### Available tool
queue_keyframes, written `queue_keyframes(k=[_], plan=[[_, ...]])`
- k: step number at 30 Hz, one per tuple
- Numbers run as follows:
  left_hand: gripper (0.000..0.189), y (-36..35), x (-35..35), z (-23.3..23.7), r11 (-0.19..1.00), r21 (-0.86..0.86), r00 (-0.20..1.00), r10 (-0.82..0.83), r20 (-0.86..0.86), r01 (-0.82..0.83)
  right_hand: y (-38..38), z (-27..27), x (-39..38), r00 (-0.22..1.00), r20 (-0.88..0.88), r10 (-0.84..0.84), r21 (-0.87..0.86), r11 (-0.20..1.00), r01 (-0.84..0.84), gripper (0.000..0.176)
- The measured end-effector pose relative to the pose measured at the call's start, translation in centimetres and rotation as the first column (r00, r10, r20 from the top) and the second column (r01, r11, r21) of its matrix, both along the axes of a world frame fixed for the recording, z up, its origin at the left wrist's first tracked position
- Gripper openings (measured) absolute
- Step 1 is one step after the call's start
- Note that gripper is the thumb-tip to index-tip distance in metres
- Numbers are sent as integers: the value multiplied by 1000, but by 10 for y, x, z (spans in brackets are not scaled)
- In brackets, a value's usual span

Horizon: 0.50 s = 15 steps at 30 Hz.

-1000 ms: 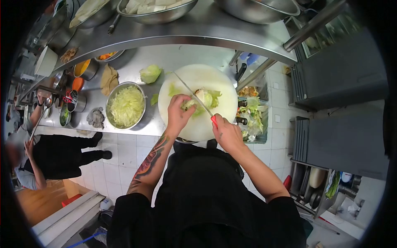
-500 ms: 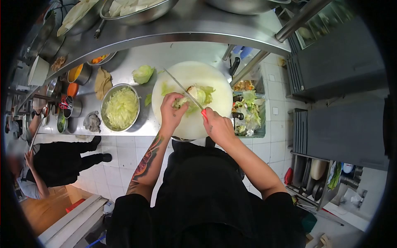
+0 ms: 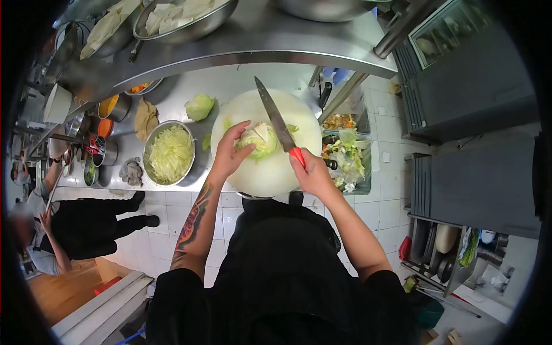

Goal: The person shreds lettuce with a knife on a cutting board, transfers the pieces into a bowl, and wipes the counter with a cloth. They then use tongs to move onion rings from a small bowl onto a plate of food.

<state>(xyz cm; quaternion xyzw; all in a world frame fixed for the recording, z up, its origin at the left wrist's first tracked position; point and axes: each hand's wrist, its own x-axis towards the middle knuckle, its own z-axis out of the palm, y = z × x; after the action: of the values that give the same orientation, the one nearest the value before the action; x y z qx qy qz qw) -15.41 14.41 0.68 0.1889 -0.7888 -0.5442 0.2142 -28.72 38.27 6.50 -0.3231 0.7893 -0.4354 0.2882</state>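
Note:
A pale green head of lettuce (image 3: 263, 144), a whitish cut patch on its top, sits on the round white cutting board (image 3: 241, 178). My left hand (image 3: 231, 148) is at its left side, thumb and fingers spread apart around that edge. In my right hand (image 3: 315, 173) is a kitchen knife (image 3: 275, 118), gripped by its red handle. Its broad blade points away from me over the board, beside the lettuce's right side. Small leaf scraps lie on the board. Left of it stands a metal bowl of shredded lettuce (image 3: 170, 152), with another lettuce piece (image 3: 199, 107) behind.
A steel shelf (image 3: 241, 56) with large bowls crosses above the counter's back. A bin of leaf scraps (image 3: 351, 155) stands right of the board. Pots (image 3: 115, 108) and a grey cloth (image 3: 131, 172) are on the left. Another person (image 3: 86, 224) stands farther left.
The knife has swung from across the lettuce to its right side, blade turned more upright. The lettuce has been turned, and my left hand's fingers have spread and shifted left.

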Motion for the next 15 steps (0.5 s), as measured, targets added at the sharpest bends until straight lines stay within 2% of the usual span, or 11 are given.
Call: queue_keyframes(k=[1, 3, 4, 6, 7, 9, 10, 12, 13, 14, 15], plan=[[58, -1, 0, 1, 1000, -5, 1000, -1, 4, 1, -9, -9, -5, 1000, 4, -1, -5, 1000, 1, 27], [57, -3, -1, 2, 985, -167, 999, -53, -3, 52, -18, -25, -9, 968, -245, 44, -44, 997, -56, 26], [57, -2, -2, 1, 984, -167, 999, -54, 0, 53, -16, -26, -8, 969, -242, 43, -44, 998, -55, 26], [56, -1, 0, -3, 996, -90, 999, 3, 40, 1, -12, -25, -2, 995, -59, 86, 33, 996, -84, 27], [56, 0, 2, -6, 996, -89, 999, 11, 43, -7, -7, -29, 5, 994, -56, 94, 33, 995, -92, 27], [53, 2, -1, -14, 997, 49, 998, 67, 1, -67, 8, -37, 20, 996, -22, 88, 180, 980, -83, 29], [53, 3, -3, -18, 996, 47, 997, 78, -2, -78, 12, -35, 23, 995, -24, 99, 179, 980, -93, 29], [55, 1, -3, -23, 975, -190, 993, 116, -21, -118, 11, -32, 29, 983, -162, 91, 150, 986, -67, 30], [58, 1, -5, -24, 913, -389, 992, 115, -51, -126, 9, -39, 31, 986, -146, 81, 102, 993, -66, 29], [60, 3, -11, -21, 801, -582, 990, 124, -66, -139, 7, -47, 29, 989, -123, 87, 44, 996, -82, 29], [62, 10, -14, -14, 799, -584, 985, 173, -8, -145, 6, -52, 26, 976, -185, 110, 33, 994, -106, 28]])
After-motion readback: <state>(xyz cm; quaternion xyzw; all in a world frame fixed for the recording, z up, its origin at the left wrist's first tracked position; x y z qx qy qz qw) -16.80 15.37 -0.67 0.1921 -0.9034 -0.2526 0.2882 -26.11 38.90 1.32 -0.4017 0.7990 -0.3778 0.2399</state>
